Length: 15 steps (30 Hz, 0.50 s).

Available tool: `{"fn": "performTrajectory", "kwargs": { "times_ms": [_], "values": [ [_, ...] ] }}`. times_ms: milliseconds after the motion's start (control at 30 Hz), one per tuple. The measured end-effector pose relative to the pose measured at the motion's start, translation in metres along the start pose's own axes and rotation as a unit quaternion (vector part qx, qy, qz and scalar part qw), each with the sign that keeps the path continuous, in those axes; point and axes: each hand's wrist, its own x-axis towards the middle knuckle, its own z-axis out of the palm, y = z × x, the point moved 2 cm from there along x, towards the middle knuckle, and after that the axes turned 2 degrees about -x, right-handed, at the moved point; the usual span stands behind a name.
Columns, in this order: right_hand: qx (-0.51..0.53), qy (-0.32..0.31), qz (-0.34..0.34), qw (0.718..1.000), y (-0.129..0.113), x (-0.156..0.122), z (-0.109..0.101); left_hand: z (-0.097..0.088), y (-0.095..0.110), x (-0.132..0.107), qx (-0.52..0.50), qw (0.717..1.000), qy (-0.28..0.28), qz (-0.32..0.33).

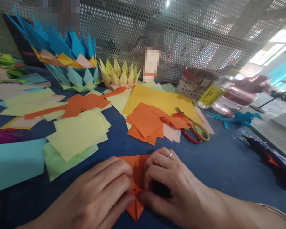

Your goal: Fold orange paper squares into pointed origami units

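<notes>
Left hand (100,187), right hand (181,181) holding orange paper (138,170); bottle (211,95) beside basket (192,83).

Dark blue tabletop (219,165); at its right side lies a dark glue gun (274,159) with an orange-red trigger; beyond it sit crumpled blue paper (248,118), a clear bottle (211,95) with a yellow label, a pinkish bottle (240,98) and a round basket (195,81); scissors (196,133) with one red and one yellow handle lie right of centre; at the back left stand a tall, tiered blue paper flower (59,46) and a smaller, pointed yellow one (120,72); a perforated metal screen (124,38) spans the background.
</notes>
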Motion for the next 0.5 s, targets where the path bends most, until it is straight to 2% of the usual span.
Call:
{"fn": "performTrajectory", "kwargs": {
  "times_ms": [300,400,500],
  "values": [
    [-0.006,0.000,0.000,1.000,-0.002,-0.002,0.000,0.003,0.000,-0.005,0.042,0.999,0.001,0.007],
    [0.002,-0.002,-0.004,1.000,-0.001,-0.002,0.000,0.004,0.004,-0.005,0.080,0.996,0.038,0.009],
    [0.005,-0.001,-0.004,1.000,0.000,-0.003,0.001,0.007,0.011,-0.008,0.119,0.986,0.095,0.062]
  ]
}}
